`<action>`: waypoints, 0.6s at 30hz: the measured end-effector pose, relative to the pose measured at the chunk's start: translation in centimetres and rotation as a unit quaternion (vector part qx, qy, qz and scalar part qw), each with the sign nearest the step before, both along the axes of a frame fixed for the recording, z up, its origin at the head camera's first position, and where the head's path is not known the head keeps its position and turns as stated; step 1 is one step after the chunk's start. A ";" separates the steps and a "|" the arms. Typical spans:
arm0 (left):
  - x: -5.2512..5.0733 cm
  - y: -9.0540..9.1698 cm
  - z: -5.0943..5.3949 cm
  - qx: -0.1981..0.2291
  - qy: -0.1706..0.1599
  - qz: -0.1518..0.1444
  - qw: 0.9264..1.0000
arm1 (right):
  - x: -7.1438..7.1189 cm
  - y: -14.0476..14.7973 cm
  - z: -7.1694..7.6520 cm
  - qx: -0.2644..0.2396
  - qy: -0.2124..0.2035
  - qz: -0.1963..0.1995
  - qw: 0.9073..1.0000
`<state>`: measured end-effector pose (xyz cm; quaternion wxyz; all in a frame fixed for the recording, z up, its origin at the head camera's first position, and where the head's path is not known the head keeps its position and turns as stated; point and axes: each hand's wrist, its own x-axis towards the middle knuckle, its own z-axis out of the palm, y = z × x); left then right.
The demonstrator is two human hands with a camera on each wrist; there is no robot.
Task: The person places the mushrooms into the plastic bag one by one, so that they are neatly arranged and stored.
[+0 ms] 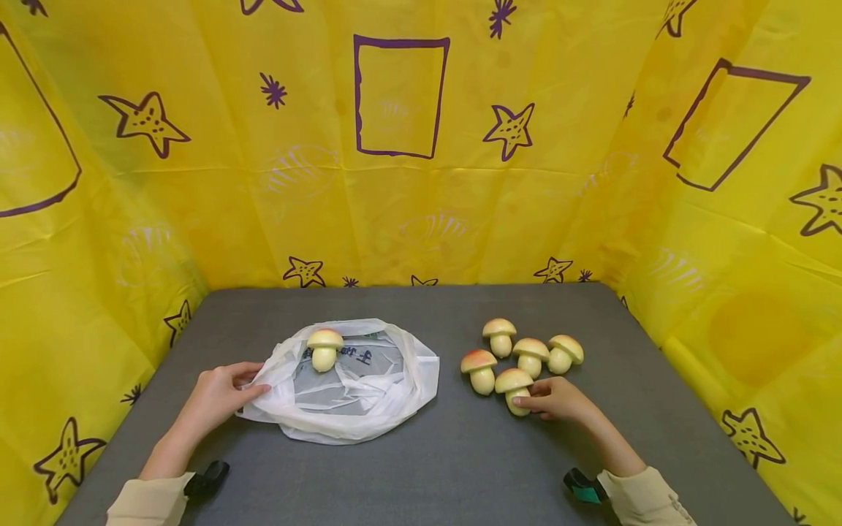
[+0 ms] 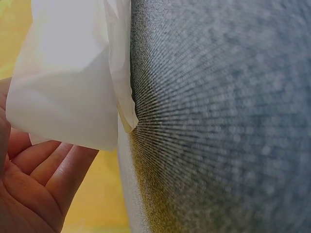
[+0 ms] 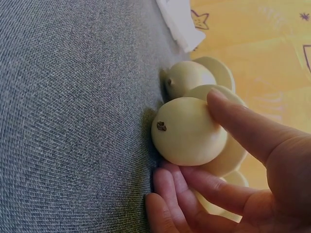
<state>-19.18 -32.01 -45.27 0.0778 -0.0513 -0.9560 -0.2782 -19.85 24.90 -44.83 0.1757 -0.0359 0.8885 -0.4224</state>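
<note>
A white plastic bag point(image 1: 395, 402) lies with its mouth spread on the grey table, and one toy mushroom point(image 1: 324, 358) rests in it. My left hand point(image 1: 220, 394) pinches the bag's left rim between thumb and fingers; in the left wrist view the bag's film point(image 2: 68, 82) covers part of the fingers. At the right, my right hand point(image 1: 559, 399) grips the stem of the nearest mushroom point(image 1: 514, 381). The right wrist view has the thumb on top of that pale mushroom stem point(image 3: 187, 133) and the fingers beneath it.
Several more mushrooms with orange-tinged caps, among them a left one point(image 1: 480, 372) and a back one point(image 1: 499, 329), stand close around the gripped one. Yellow patterned cloth point(image 1: 408, 219) walls the back and sides of the grey table point(image 1: 421, 482).
</note>
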 end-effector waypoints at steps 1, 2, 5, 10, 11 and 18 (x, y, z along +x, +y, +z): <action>0.0 0.0 0.0 0.000 0.000 0.000 1.000 | 0.0 0.0 0.0 0.000 -0.001 -0.001 1.000; 0.0 0.0 0.0 0.000 0.001 0.000 1.000 | 0.0 0.0 0.0 0.000 -0.001 0.001 1.000; 0.0 0.0 0.0 0.001 0.003 0.000 1.000 | 0.0 0.0 0.0 -0.003 -0.005 0.001 1.000; 0.0 0.0 -0.1 0.001 0.007 -0.002 1.000 | 0.0 0.1 -0.1 -0.007 -0.009 -0.002 1.000; -0.1 0.0 -0.1 0.001 0.008 -0.002 1.000 | 0.0 0.1 -0.1 -0.009 -0.011 -0.005 1.000; -0.1 0.0 -0.1 0.003 0.012 -0.003 1.000 | 0.0 0.1 -0.1 -0.024 -0.016 -0.006 1.000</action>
